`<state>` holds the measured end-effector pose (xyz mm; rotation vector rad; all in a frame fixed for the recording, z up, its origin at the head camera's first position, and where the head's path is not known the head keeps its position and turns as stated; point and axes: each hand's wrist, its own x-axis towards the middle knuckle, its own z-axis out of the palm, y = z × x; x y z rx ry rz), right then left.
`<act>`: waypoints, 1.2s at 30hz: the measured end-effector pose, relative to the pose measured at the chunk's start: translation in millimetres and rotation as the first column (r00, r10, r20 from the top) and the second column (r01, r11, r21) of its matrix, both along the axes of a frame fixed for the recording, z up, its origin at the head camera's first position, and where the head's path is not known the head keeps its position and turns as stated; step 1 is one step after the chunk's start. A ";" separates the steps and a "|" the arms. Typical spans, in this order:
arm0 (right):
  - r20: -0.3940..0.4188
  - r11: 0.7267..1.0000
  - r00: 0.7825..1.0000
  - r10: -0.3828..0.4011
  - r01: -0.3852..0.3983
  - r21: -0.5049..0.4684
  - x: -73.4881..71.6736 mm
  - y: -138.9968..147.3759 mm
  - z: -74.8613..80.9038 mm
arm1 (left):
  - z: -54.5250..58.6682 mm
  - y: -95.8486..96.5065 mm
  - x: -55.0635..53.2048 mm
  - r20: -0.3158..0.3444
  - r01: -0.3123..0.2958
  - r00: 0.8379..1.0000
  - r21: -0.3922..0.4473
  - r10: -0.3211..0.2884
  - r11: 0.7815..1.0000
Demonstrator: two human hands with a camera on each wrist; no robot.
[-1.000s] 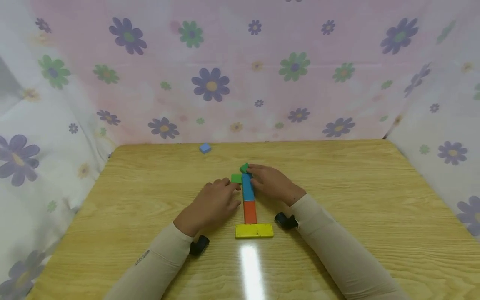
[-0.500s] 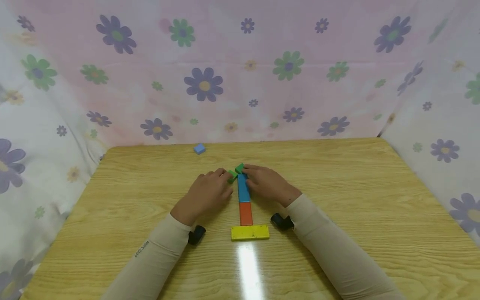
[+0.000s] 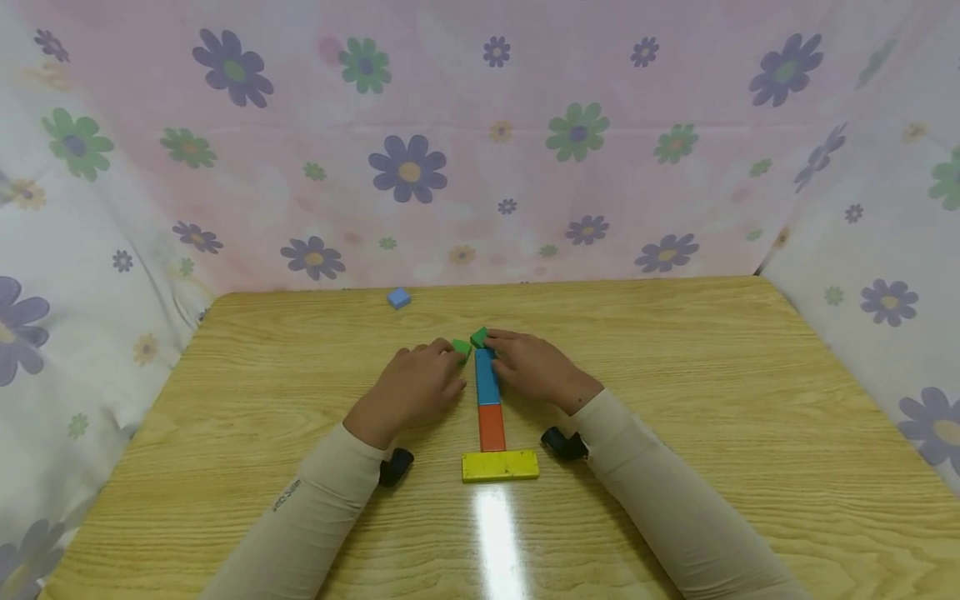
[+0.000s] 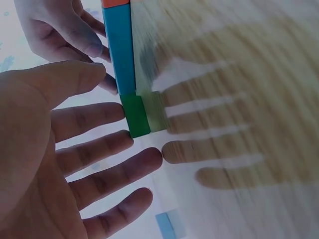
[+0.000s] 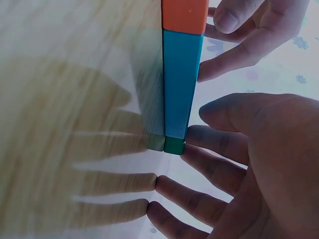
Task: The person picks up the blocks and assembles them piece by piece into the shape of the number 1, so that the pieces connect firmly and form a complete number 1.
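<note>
A yellow block (image 3: 500, 466), a red-orange block (image 3: 492, 427) and a blue block (image 3: 487, 377) lie in a T-shaped row on the table. At the blue block's far end are two small green pieces, the left green block (image 3: 462, 350) and the right green block (image 3: 478, 337). My left hand (image 3: 417, 379) touches the left green block (image 4: 135, 115) with straight fingertips, its thumb apart from it. With fingers outstretched, my right hand (image 3: 537, 364) touches the right green block at its right side; its thumb is close beside the blue block (image 5: 182, 82).
A small light-blue block (image 3: 399, 298) lies near the far edge of the wooden table (image 3: 675, 383). Flowered cloth (image 3: 480, 167) hangs behind and at both sides. Black wrist cameras sit under both sleeves.
The left green block has turned from square-on to slanted under the left fingers, then shifted slightly left. The right hand stays by its green block. The whole head view has shifted a little.
</note>
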<state>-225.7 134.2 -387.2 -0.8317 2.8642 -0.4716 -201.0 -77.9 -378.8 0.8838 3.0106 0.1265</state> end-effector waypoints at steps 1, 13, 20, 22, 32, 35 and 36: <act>0.000 1.000 1.000 -0.002 0.002 0.000 -0.1 0.2 -0.4 | 0.2 0.5 -0.1 -0.002 0.002 1.000 0.000 -0.002 1.000; 0.001 1.000 1.000 -0.003 0.003 -0.007 0.3 0.0 -0.2 | -4.3 3.8 -0.3 -0.038 0.010 0.999 -0.028 -0.011 1.000; 0.014 1.000 1.000 0.000 0.000 -0.005 0.7 0.1 0.9 | -3.3 5.7 1.6 -0.057 0.026 0.998 -0.032 -0.028 0.999; 0.010 1.000 1.000 0.000 0.000 -0.001 1.0 0.5 1.7 | -2.0 6.1 2.0 -0.061 0.027 0.998 -0.031 -0.029 0.999; -0.003 1.000 1.000 -0.004 0.004 -0.007 1.8 0.4 4.8 | 2.8 5.3 0.0 -0.038 0.023 0.999 -0.001 -0.023 1.000; 0.003 1.000 1.000 -0.009 0.009 -0.004 2.2 -0.9 3.9 | 1.2 0.4 -5.8 -0.024 0.005 1.000 0.008 -0.005 1.000; 0.007 1.000 1.000 -0.010 0.010 -0.003 2.4 -1.2 3.7 | 0.9 -1.9 -8.5 -0.024 -0.005 1.000 0.007 0.006 1.000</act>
